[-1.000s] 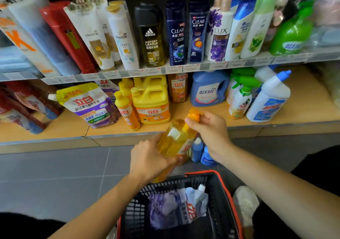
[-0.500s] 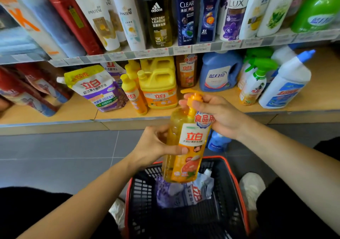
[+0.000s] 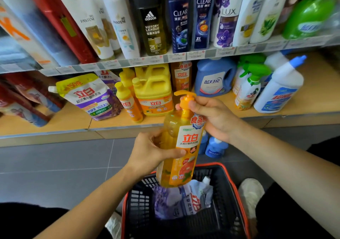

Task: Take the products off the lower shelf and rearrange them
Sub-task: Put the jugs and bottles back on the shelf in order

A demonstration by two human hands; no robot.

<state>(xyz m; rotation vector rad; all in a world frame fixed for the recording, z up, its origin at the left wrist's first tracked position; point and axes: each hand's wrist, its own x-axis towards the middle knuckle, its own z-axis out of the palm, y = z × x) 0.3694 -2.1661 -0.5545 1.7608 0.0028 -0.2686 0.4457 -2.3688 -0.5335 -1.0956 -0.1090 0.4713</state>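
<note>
An orange pump bottle of dish soap [image 3: 184,146] is held upright in both hands above the black basket [image 3: 233,198]. My left hand [image 3: 149,152] wraps its body from the left. My right hand [image 3: 211,117] pinches the pump neck at the top. A purple-and-white refill pouch [image 3: 182,202] lies inside the basket. On the lower shelf [image 3: 73,123] stand a yellow-topped refill pouch [image 3: 88,95], small yellow bottles [image 3: 128,102], a yellow jug [image 3: 154,93], an orange bottle behind it [image 3: 181,77], a blue detergent jug [image 3: 213,77], a green-trigger sprayer [image 3: 248,89] and a white blue-capped bottle [image 3: 279,89].
The upper shelf [image 3: 165,58] carries shampoo and body-wash bottles in a tight row. Two small blue bottles [image 3: 215,146] stand on the grey tile floor behind the held bottle. Red pouches [image 3: 22,102] lean at the lower shelf's far left. My shoe [image 3: 250,191] is beside the basket.
The pump bottle was tipped on its side a second ago; it now stands upright with its label facing me. The view has moved closer to the shelves.
</note>
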